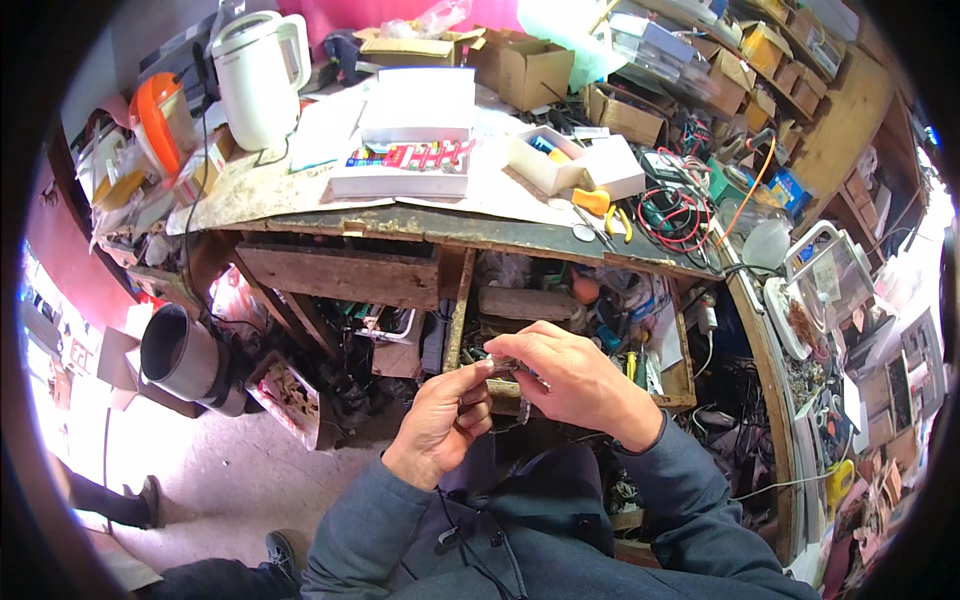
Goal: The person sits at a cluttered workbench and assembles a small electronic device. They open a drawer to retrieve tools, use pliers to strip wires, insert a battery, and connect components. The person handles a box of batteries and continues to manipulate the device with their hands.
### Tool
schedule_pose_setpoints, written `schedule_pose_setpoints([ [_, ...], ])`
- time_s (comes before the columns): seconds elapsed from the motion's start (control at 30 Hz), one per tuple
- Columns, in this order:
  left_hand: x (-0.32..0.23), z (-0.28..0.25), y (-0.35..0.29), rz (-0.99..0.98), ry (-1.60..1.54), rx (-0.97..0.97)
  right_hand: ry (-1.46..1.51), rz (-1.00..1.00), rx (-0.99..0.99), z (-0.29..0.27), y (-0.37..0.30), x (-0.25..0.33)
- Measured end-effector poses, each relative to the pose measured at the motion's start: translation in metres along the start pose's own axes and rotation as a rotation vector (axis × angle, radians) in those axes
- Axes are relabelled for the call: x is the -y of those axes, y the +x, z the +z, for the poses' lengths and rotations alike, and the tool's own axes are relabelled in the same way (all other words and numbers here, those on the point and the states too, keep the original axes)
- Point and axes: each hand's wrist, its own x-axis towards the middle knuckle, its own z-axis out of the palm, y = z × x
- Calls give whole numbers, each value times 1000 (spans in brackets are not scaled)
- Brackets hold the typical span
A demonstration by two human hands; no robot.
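Observation:
My left hand (pixel 440 425) has its thumb and forefinger pinched on one end of a small metal piece (pixel 505 367), the other fingers curled in. From the right, my right hand (pixel 575 385) closes its fingers over the same piece and covers most of it, so its exact kind cannot be made out. Both hands are above the front of a pulled-out wooden drawer (pixel 683 372), close to my body. Inside the drawer lie a grey block (pixel 530 304), a yellow-handled tool (pixel 631 366) and jumbled small parts.
The workbench (pixel 330 212) carries a white box with colourful packs (pixel 400 178), a smaller white box (pixel 545 165), yellow-handled pliers (pixel 625 222), tangled red leads (pixel 680 215) and a white jug-like appliance (pixel 258 85). At lower left are a metal cylinder (pixel 185 355) and another person's shoe (pixel 282 550).

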Motion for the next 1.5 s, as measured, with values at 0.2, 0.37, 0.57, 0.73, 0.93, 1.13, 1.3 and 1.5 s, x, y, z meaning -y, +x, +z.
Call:
schedule_pose_setpoints([
  [0.2, 2, -2, -4, 126, 92, 26, 61, 35, -150, 4, -1, -3],
  [0.37, 11, 5, -6, 299, 270, 39, 220, 211, -258, 16, -11, -9],
  [0.57, 17, -6, -3, 334, 228, 147, 489, 287, -319, 29, -15, -11],
  [0.73, 17, -6, -5, 340, 258, 116, 666, 342, -313, 35, -18, -14],
  [0.93, 17, -6, -6, 333, 274, 87, 725, 369, -310, 40, -21, -19],
  [1.13, 18, -7, -6, 341, 267, 96, 724, 367, -325, 41, -20, -17],
  [1.3, 19, -7, -9, 345, 268, 108, 708, 360, -324, 42, -22, -17],
  [1.5, 18, 0, -11, 296, 264, 60, 574, 356, -299, 41, -25, -19],
])
